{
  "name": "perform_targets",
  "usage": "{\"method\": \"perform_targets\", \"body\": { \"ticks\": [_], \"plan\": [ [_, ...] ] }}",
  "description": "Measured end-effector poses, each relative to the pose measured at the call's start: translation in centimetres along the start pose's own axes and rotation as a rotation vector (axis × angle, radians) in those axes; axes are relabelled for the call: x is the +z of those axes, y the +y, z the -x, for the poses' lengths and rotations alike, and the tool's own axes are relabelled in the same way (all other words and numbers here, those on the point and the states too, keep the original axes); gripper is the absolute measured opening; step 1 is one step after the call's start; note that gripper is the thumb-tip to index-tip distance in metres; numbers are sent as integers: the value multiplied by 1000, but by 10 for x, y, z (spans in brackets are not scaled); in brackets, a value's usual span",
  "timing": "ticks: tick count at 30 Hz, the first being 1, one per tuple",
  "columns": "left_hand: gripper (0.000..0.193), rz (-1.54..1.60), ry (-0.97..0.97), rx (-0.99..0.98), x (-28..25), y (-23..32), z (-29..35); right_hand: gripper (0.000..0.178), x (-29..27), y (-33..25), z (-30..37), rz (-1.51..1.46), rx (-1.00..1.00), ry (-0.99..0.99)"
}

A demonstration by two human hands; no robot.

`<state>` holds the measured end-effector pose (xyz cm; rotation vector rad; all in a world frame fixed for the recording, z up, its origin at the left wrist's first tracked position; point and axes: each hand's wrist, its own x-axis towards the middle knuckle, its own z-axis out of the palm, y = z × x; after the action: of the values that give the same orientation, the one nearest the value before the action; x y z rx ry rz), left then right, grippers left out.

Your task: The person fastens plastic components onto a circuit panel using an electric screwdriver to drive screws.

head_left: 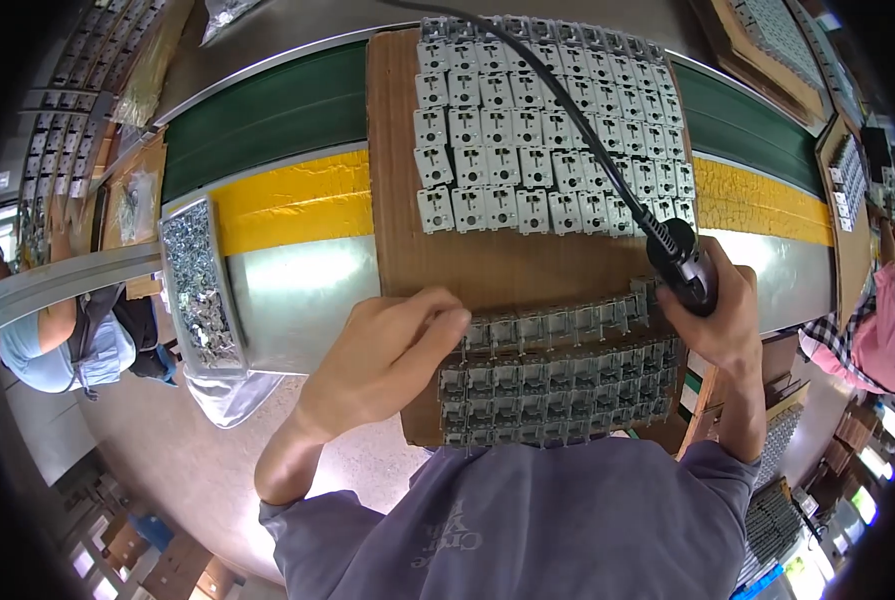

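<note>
My right hand (724, 315) is wrapped round a black corded electric screwdriver (685, 268) at the right end of a row of small metal frames (557, 325). The screwdriver's tip is hidden. My left hand (377, 350) is at the left end of that row, its thumb and fingers pinched together; whatever is between them cannot be made out. More metal frames (547, 385) stand in close rows nearer my body. Farther off, several rows of white-faced metal units (497, 165) cover the back of the brown board (397, 170) under them all.
The black cord (567, 95) runs over the white-faced units. A clear bin of small metal parts (205, 290) stands at the left, by yellow tape (297, 200) and a green strip (267, 115). Other people (97, 340) sit at left and right. Another loaded board (842, 190) lies at right.
</note>
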<state>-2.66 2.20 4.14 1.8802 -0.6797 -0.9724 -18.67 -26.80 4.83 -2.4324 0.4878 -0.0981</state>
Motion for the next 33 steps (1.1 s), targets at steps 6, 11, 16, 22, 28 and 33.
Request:
{"method": "perform_targets", "body": {
  "ticks": [6, 11, 16, 22, 28, 33],
  "plan": [
    [19, -148, 39, -13, 9, 2, 9, 39, -7, 3, 5, 14, -41, -36],
    [19, -217, 52, 42, 17, 3, 4, 43, -11, 7, 19, 11, 25, -83],
    [19, -279, 86, 69, 19, 6, 5, 43, -9, 11, 25, -34, 23, -53],
    [25, -307, 104, 20, 23, 1, 14, 47, -11, 13, 26, -20, 3, -75],
    [57, -282, 184, 9, 24, -1, 36, 51, -11, 19, 28, -129, 37, -71],
    [67, -162, 142, -19, 29, -9, 47, 52, -7, 23, 24, -130, 69, -105]
  ]
}}
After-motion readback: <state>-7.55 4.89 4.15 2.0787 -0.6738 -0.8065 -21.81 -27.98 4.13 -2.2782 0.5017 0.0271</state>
